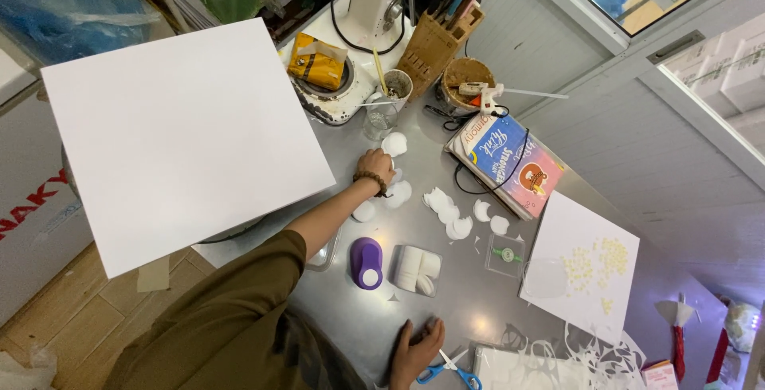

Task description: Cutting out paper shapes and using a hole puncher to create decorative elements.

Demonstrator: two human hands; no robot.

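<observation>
White paper circles (395, 145) lie scattered on the grey table (470, 302), the loose row running roughly from the glass cup (381, 119) at the far edge toward the purple punch (366, 262) near the body. Left hand (376, 165) reaches among them beside the big white board (179, 139), fingers curled down on a circle, though the exact pinch is hidden beneath the knuckles. Right hand (416, 348) rests flat, fingers loosely spread, beside blue-handled scissors (448, 371); its wrist is cut off by the frame edge.
</observation>
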